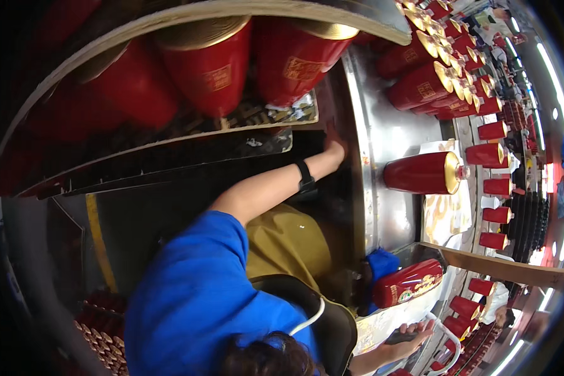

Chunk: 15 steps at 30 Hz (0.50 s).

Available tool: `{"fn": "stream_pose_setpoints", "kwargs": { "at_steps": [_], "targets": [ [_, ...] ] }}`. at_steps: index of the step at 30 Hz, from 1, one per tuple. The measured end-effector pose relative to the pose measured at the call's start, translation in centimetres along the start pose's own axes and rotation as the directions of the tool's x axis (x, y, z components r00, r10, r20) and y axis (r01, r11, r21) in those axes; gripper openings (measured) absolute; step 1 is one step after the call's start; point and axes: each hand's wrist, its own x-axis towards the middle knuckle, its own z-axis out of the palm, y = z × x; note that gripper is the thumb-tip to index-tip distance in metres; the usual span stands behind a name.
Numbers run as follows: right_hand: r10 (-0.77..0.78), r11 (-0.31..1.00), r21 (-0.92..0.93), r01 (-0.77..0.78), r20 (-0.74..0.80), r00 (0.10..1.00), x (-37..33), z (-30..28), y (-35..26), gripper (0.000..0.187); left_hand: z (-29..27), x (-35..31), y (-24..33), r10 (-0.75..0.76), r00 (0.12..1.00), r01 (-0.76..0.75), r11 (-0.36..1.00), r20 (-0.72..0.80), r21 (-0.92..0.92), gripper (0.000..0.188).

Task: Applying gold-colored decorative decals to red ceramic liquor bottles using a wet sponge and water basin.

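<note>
The left hand (335, 141) is hanging by the near edge of the counter (391, 128), too dim and blurred — I cannot tell how open it is or what it holds. The right hand (418, 332) is showing bent fingers at a dark object (401, 338); whether it is gripping, I cannot tell. A red container (410, 284) is sitting between that hand and a gold-shouldered bottle (420, 173), which is standing in from the near edge. The step in hand seems to be a reach — continuing would call for clearing that edge.
</note>
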Motion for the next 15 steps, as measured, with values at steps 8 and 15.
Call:
{"fn": "stream_pose_setpoints", "kwargs": {
  "at_steps": [8, 15],
  "targets": [
    [-0.19, 0.958, -0.131, 0.257, 0.384, 0.904, -5.8, 5.2, -1.2, 0.041, -6.8, -17.5, 5.4, -0.137, 0.953, 0.027, 0.926, 0.269, 0.376, 0.091],
    [-0.086, 0.345, -0.248, 0.905, 0.952, 0.294, -14.2, 11.7, -2.4, 0.089, -11.3, -25.7, 10.6, -0.353, 0.797, 0.278, 0.935, 0.49, 0.22, 0.093]
  ]
}}
